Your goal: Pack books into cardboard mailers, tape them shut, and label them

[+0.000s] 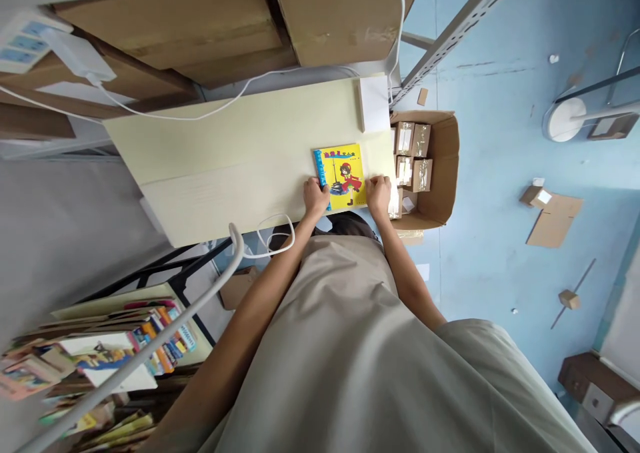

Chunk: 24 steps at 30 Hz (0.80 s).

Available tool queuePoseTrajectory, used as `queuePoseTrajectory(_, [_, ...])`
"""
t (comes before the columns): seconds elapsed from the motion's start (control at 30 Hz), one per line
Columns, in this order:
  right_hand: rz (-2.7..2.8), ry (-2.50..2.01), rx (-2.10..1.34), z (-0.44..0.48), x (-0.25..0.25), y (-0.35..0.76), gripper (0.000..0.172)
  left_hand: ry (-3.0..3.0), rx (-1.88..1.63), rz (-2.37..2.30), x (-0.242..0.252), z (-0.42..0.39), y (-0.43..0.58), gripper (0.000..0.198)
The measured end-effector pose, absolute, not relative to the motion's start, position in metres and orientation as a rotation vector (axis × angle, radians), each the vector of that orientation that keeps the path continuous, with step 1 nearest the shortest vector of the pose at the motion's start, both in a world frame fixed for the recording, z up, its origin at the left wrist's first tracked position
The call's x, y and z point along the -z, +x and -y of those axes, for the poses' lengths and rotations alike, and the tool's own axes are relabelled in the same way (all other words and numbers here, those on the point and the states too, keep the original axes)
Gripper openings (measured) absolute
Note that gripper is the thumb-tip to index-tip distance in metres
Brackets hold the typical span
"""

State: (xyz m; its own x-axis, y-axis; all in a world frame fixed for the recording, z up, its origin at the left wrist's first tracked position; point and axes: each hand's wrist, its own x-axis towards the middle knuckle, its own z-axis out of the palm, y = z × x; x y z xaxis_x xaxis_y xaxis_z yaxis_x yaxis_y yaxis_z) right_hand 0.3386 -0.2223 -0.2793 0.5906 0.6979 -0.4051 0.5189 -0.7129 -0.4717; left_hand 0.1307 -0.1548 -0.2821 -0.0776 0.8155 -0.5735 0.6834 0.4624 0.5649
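Left hand (315,197) curls at the left edge of a squarish yellow paper book with a blue side strip (345,176), thumb pinching its cover; the bent-fingered right hand (379,195) meets the opposite edge, its grip impossible to confirm. The book lies by the near edge of a pale cream tabletop (225,149), probably for easy reach, steadied from both sides. Fingertips are hidden; the cover's small print is unreadable.
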Motion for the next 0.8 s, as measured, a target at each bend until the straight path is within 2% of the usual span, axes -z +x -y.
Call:
queuePoseTrajectory(0.17, [0.941, -2.409, -0.939, 0.22, 0.281, 0.34, 0.017, 1.271, -0.258, -1.822, 0.28, 0.161, 0.136, 0.023])
queuePoseTrajectory(0.27, [0.794, -2.322, -1.043, 0.221, 0.282, 0.342, 0.026, 1.247, -0.265, -1.834, 0.281, 0.162, 0.139, 0.028])
queuePoseTrajectory(0.4, [0.779, -2.264, -1.086, 0.22, 0.28, 0.345, 0.035, 1.134, -0.225, -1.769, 0.285, 0.155, 0.13, 0.025])
queuePoseTrajectory(0.63, [0.74, -2.319, -1.03, 0.214, 0.27, 0.347, 0.032, 1.155, -0.197, -1.779, 0.283, 0.156, 0.101, 0.028])
queuePoseTrajectory(0.8, [0.98, -2.254, -0.915, 0.222, 0.253, 0.335, 0.03, 1.294, -0.299, -1.794, 0.28, 0.164, 0.103, 0.026])
